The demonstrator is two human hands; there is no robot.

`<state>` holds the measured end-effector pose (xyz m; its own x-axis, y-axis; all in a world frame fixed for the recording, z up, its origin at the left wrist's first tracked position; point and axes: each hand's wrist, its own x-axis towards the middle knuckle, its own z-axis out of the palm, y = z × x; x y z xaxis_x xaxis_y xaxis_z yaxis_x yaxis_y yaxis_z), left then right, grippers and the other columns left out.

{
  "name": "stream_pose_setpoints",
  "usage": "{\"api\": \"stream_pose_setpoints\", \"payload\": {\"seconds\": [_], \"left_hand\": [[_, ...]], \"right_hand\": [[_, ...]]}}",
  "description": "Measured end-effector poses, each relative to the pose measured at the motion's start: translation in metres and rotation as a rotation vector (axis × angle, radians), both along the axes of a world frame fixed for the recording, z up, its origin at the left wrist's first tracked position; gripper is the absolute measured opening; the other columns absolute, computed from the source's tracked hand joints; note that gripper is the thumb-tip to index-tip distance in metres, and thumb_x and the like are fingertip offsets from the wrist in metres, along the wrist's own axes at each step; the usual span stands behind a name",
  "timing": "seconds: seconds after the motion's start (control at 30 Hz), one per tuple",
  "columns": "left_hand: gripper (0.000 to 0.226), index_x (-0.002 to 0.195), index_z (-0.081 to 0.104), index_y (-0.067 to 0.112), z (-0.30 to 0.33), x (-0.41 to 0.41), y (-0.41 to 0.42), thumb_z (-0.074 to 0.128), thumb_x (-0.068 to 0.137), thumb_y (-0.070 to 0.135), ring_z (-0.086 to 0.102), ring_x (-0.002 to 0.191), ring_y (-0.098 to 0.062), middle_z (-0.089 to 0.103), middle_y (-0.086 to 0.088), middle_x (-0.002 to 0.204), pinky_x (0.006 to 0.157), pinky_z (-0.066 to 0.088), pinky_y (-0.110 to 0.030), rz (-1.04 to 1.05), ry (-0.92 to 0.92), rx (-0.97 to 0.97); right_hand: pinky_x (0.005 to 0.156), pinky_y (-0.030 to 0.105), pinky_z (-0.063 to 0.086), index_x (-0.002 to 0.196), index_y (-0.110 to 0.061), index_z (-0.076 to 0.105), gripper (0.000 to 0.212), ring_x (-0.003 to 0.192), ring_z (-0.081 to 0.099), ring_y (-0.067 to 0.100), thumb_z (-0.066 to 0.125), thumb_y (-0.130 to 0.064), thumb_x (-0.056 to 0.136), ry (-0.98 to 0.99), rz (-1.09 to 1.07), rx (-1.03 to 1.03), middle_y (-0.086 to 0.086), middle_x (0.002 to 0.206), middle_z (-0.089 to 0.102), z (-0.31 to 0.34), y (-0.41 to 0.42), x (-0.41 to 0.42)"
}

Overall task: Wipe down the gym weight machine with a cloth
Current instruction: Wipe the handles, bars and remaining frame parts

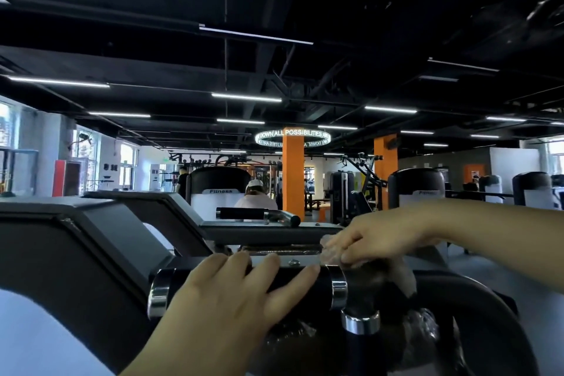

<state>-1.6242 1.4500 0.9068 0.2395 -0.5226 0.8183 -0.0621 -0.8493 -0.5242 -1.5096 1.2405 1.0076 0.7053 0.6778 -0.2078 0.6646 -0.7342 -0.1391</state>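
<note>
Black foam covered the handle [244,284] of the weight machine [91,253], and my left hand [232,299] lay across it from below, fingers [300,279] fairly straight and spread over the top of the grip rather than wrapped round it. Chrome collars [338,290] closed each end of that foam sleeve. Just right of the nearer collar, my right hand [375,243] came in from the side with its fingers curled down, pinching a thin, pale, half-transparent cloth [335,250] against the bar where the handle met the curved dark frame [473,296]. More of the same filmy material hung over that joint and lower down by the upright post (it was too blurred for me to say whether it was one piece or several).

Behind the handle ran a flat grey crossbar [268,233] with a second black grip [241,213] above it, and two angular dark pads of the machine rose to the left. Farther off, a person in a white cap [254,185] sat with their back to me beside a shrouded weight stack lettered "Fitness" [220,191]. An orange pillar [293,174] stood mid-room under a lit ring sign [293,137] reading "ALL POSSIBILITIES". White strip lights [245,97] crossed the black ceiling, and windows [126,162] brightened the left wall.
</note>
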Motion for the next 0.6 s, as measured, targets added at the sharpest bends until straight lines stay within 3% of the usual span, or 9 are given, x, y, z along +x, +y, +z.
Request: {"api": "stream_pose_setpoints", "payload": {"seconds": [0.03,0.1,0.13,0.2,0.27,0.37,0.4,0.5,0.6], "left_hand": [[0.050,0.121,0.054,0.033,0.002,0.000,-0.001,0.053,0.071,0.026,0.062,0.057,-0.023,0.068,-0.002,0.083,0.049,0.050,-0.033,0.046,0.051,0.044],[0.078,0.127,0.047,0.029,0.001,-0.003,0.000,0.070,0.053,0.024,0.061,0.058,-0.026,0.068,-0.005,0.088,0.050,0.049,-0.036,0.159,0.087,0.093],[0.084,0.128,0.046,0.028,0.001,-0.005,0.000,0.075,0.049,0.025,0.060,0.059,-0.027,0.067,-0.006,0.089,0.050,0.048,-0.037,0.202,0.091,0.083],[0.089,0.129,0.046,0.027,-0.001,-0.008,-0.005,0.080,0.047,0.025,0.059,0.060,-0.027,0.065,-0.007,0.089,0.052,0.047,-0.040,0.229,0.124,0.033],[0.090,0.128,0.046,0.025,-0.003,-0.011,-0.009,0.082,0.046,0.024,0.059,0.062,-0.027,0.065,-0.007,0.087,0.054,0.048,-0.040,0.243,0.132,0.012],[0.086,0.126,0.044,0.022,-0.002,-0.015,-0.015,0.081,0.048,0.022,0.060,0.064,-0.028,0.065,-0.007,0.085,0.057,0.048,-0.040,0.262,0.127,-0.044],[0.086,0.125,0.044,0.021,-0.003,-0.016,-0.016,0.081,0.048,0.021,0.060,0.065,-0.028,0.065,-0.007,0.086,0.059,0.049,-0.040,0.270,0.128,-0.062],[0.087,0.126,0.043,0.021,-0.008,-0.018,-0.020,0.083,0.049,0.023,0.060,0.068,-0.029,0.064,-0.009,0.087,0.062,0.049,-0.042,0.283,0.147,-0.089],[0.084,0.130,0.041,0.019,-0.012,-0.021,-0.023,0.081,0.055,0.026,0.059,0.073,-0.031,0.063,-0.010,0.092,0.067,0.048,-0.044,0.308,0.140,-0.088]], "right_hand": [[0.115,0.038,0.026,0.115,-0.031,0.064,0.028,0.134,0.040,0.017,0.040,-0.034,0.100,-0.006,-0.005,0.024,-0.003,0.148,0.041,-0.002,0.000,-0.003],[0.110,0.040,0.035,0.097,-0.026,0.066,0.029,0.122,0.052,0.020,0.039,-0.037,0.101,0.012,-0.015,0.083,0.002,0.135,0.053,-0.007,0.002,-0.003],[0.102,0.041,0.042,0.083,-0.024,0.062,0.029,0.106,0.058,0.021,0.041,-0.035,0.100,0.015,-0.034,0.132,0.003,0.117,0.061,-0.012,0.004,0.002],[0.077,0.042,0.046,0.077,-0.016,0.055,0.030,0.078,0.052,0.026,0.042,-0.031,0.099,0.048,-0.073,0.198,0.005,0.084,0.055,-0.017,0.009,0.006],[0.072,0.039,0.053,0.096,-0.008,0.060,0.032,0.087,0.059,0.032,0.042,-0.035,0.098,0.041,-0.098,0.220,0.005,0.093,0.057,-0.021,0.013,0.009],[0.087,0.046,0.052,0.115,-0.016,0.061,0.036,0.111,0.057,0.037,0.050,-0.041,0.092,0.064,-0.131,0.336,0.007,0.122,0.060,-0.028,0.013,0.005],[0.079,0.049,0.054,0.116,-0.017,0.060,0.038,0.108,0.058,0.043,0.051,-0.043,0.090,0.111,-0.161,0.383,0.011,0.121,0.062,-0.030,0.011,0.006],[0.036,0.027,0.046,0.124,-0.010,0.055,0.039,0.088,0.067,0.037,0.044,-0.034,0.096,0.165,-0.191,0.495,0.017,0.122,0.060,-0.036,0.002,-0.006],[0.036,0.027,0.047,0.116,-0.016,0.060,0.029,0.075,0.069,0.032,0.038,-0.028,0.101,0.257,-0.186,0.644,0.006,0.118,0.063,-0.043,-0.007,-0.013]]}}
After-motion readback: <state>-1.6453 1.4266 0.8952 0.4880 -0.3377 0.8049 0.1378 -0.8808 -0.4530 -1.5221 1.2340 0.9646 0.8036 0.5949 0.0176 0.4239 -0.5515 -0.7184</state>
